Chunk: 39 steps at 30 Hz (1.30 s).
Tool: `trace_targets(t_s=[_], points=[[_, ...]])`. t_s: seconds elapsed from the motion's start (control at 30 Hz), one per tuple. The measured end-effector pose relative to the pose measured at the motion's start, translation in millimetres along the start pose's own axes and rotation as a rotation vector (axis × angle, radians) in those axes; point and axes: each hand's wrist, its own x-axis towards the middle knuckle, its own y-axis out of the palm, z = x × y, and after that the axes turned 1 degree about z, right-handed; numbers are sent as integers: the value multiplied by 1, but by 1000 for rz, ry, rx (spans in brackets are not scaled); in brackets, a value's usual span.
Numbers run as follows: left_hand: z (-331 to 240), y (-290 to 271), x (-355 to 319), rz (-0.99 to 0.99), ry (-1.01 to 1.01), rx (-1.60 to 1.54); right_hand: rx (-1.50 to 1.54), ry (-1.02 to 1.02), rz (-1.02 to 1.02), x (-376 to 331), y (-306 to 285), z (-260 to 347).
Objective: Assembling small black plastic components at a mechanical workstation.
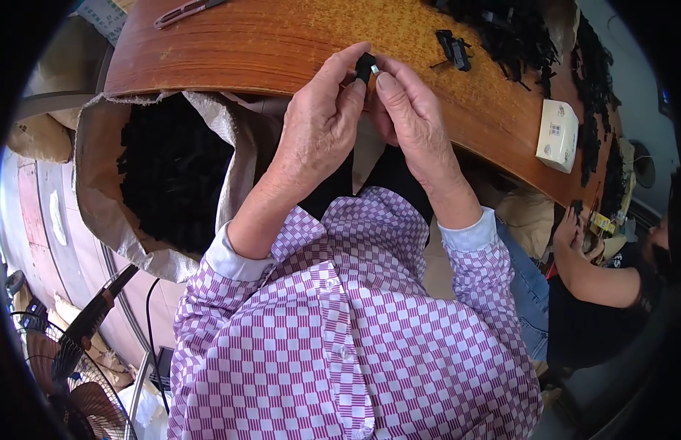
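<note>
Over the near edge of the wooden table, my two hands meet around a small black piece (364,64). My left hand (320,117) pinches this piece between thumb and fingers. A small shiny silver-white bit (375,70) shows at its right side, against the thumb tip of my right hand (412,117). The fingers of that hand are closed behind it, and I cannot tell whether the bit is part of the black piece. On the table to the right lie a few loose black pieces (453,51).
A woven sack (238,158) full of black pieces stands open left of my lap. On the wooden table (267,51) are a cutter-like tool (186,12), a black heap (513,37) and a tissue pack (557,136). A fan (80,381) stands lower left; a co-worker (597,293) sits right.
</note>
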Motion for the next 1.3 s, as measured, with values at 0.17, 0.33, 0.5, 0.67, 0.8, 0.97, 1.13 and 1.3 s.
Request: trace_targets(t_s=[0.17,0.33,0.5,0.67,0.8,0.97,1.13,1.3], points=[[4,0,2,-45,46,41,-45,-23,34,3,6,1],[7,-1,2,-55,87,54,-77,-39,34,6,6,-2],[1,2,3,-111,208,193,-50,-77,15,5,6,-1],[-9,4,4,-147,239,501,196,50,64,5,2,-2],[-14,5,6,-53,223,552,369,162,225,-2,-19,-3],[-23,3,13,18,7,-239,26,-135,51,-9,-25,-10],[-26,-1,12,98,-258,-572,155,-196,27,-16,-37,-7],[-22,3,11,203,-342,-764,185,-273,51,-14,-43,-4]])
